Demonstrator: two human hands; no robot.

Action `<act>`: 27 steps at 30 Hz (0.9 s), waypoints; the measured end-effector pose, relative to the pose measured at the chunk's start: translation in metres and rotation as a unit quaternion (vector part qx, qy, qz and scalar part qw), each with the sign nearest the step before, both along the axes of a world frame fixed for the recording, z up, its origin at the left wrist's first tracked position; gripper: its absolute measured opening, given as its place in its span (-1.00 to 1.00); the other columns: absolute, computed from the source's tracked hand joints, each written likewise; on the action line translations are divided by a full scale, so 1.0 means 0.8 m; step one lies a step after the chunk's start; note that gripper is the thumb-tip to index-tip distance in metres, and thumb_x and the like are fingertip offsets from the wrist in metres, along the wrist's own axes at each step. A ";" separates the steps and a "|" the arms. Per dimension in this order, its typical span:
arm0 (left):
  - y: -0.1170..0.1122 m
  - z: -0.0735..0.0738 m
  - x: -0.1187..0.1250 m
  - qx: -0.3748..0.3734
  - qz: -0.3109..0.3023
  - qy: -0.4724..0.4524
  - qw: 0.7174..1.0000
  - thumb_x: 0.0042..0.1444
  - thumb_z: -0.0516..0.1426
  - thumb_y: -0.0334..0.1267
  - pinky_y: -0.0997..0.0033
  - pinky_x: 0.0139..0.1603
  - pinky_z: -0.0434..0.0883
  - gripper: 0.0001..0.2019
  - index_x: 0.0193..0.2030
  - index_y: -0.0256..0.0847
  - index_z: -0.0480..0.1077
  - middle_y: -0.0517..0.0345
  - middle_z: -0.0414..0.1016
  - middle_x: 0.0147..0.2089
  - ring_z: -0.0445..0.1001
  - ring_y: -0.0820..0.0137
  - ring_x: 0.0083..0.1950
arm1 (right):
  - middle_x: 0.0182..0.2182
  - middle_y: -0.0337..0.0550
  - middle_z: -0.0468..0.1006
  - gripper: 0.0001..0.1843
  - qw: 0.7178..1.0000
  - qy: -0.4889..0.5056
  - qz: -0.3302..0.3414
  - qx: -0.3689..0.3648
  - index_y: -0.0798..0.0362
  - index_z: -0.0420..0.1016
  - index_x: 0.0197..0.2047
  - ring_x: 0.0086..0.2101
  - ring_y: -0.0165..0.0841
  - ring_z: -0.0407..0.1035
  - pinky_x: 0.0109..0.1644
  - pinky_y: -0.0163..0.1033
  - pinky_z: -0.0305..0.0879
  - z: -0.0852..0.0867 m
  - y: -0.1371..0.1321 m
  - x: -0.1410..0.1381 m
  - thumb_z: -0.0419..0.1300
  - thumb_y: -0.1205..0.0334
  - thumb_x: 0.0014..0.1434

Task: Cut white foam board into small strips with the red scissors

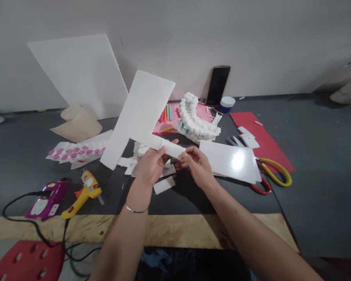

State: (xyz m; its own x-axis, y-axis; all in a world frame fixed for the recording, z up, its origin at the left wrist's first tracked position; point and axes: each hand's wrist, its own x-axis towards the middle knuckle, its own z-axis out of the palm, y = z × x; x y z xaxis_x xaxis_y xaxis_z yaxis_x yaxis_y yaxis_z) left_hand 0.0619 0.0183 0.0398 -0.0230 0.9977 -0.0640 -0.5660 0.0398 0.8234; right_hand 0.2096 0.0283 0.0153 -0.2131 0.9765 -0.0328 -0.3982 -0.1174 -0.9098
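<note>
Both of my hands are raised over the dark table, gripping a white foam board (140,105) cut with a notch in its lower side. My left hand (152,164) pinches its narrow arm, thumb on top. My right hand (197,164) has thumb and fingers closed on the end of that arm. A short white piece (173,149) lies between the two hands; whether it is separate from the board or part of it, I cannot tell. Loose white offcuts (164,185) lie beneath my hands. White rectangular sheets (229,160) rest just right of my right hand.
Yellow-and-red-handled scissors (276,171) lie right, near red paper (269,144). A white crescent-shaped craft (197,121), jar (227,103) and leaning phone (218,84) stand behind. At left are a yellow glue gun (83,195), purple box (48,201), cord and large white board (82,74).
</note>
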 end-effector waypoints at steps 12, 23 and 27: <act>0.001 -0.005 0.000 -0.018 -0.007 0.003 1.000 0.07 0.28 -0.30 0.02 0.15 0.41 -0.80 -0.16 -0.26 0.47 -0.11 0.66 -0.07 0.55 0.05 0.10 | -0.65 -0.41 0.49 -0.59 1.000 0.007 0.017 -0.024 -0.03 0.29 -0.43 -0.61 -0.43 0.45 -0.49 -0.31 0.48 -0.004 0.002 0.002 0.43 -0.03 -0.02; -0.007 0.000 0.018 -0.017 -0.001 0.032 0.999 0.05 0.31 -0.19 0.22 -0.14 0.45 -0.69 -0.09 -0.25 0.47 -0.09 0.64 -0.03 0.58 0.21 -0.16 | -0.60 -0.44 0.50 -0.55 0.999 0.021 -0.048 0.000 -0.04 0.27 -0.40 -0.60 -0.42 0.47 -0.46 -0.28 0.50 -0.002 -0.004 -0.004 0.46 -0.05 -0.04; -0.010 -0.006 0.032 -0.021 0.029 0.086 0.996 0.05 0.32 -0.11 0.33 -0.29 0.39 -0.66 -0.08 -0.24 0.47 -0.04 0.64 -0.09 0.49 0.38 -0.36 | -0.58 -0.43 0.53 -0.53 0.998 0.034 -0.055 0.001 -0.05 0.27 -0.39 -0.57 -0.38 0.51 -0.39 -0.21 0.55 -0.002 -0.004 -0.006 0.47 -0.06 -0.06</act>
